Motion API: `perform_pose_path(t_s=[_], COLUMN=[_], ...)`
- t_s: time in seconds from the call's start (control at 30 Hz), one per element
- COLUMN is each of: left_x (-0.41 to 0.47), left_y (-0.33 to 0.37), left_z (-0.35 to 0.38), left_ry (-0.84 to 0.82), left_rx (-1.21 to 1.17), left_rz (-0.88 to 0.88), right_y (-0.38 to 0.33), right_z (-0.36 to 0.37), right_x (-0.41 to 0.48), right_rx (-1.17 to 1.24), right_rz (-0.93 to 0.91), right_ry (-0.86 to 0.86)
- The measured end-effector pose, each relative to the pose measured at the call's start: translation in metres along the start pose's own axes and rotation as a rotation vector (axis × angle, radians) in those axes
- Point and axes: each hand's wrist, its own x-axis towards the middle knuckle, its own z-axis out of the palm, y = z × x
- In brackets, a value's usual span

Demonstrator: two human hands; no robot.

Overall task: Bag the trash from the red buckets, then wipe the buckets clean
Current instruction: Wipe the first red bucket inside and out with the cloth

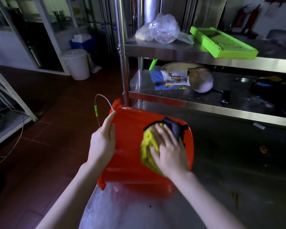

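A red bucket (130, 146) lies on its side on the steel table (221, 187), its rim toward the left and its wire handle with a green grip (96, 110) sticking out over the floor. My left hand (103, 141) rests flat against the bucket's left side near the rim, fingers straight. My right hand (168, 151) presses a yellow cloth with a black part (146, 146) onto the bucket's outer wall; the hand is blurred by motion.
Behind the bucket stands a steel shelf rack (205, 58) holding a clear plastic bag (160, 28), a green tray (221, 42), papers and a bowl. A white lidded pail (76, 63) stands on the red tiled floor at the left. A white rack (7, 104) is at far left.
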Motion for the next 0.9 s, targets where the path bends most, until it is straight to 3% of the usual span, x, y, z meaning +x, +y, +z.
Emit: perform_pose_path(t_s=[0.07, 0.2, 0.27, 0.37, 0.43, 0.6, 0.73, 0.9], left_x=[-0.01, -0.025, -0.029, -0.036, -0.037, -0.042, -0.045, -0.044], left_y=[-0.006, -0.015, -0.018, -0.023, -0.027, -0.029, -0.036, -0.032], left_z=[-0.004, -0.006, -0.007, -0.012, -0.013, -0.013, -0.015, -0.018], left_ry=[0.002, 0.007, 0.011, -0.001, -0.003, 0.065, 0.082, -0.061], left_rx=[-0.01, 0.026, 0.014, -0.016, 0.03, 0.001, -0.018, -0.144], left_rz=[0.026, 0.022, 0.006, 0.025, 0.031, 0.098, 0.106, -0.033], right_y=[0.022, 0.063, 0.06, 0.03, -0.006, -0.085, -0.092, -0.06], right_z=[-0.011, -0.018, -0.017, -0.018, -0.017, -0.004, -0.004, -0.001], right_x=[0.044, 0.093, 0.083, 0.037, 0.008, 0.015, 0.091, 0.146], right_rx=[0.053, 0.16, 0.138, 0.035, 0.053, 0.111, 0.146, 0.225], right_rz=[0.167, 0.394, 0.366, 0.158, 0.048, -0.141, -0.046, 0.182], right_ry=[-0.059, -0.434, -0.362, -0.02, 0.065, -0.011, -0.106, -0.331])
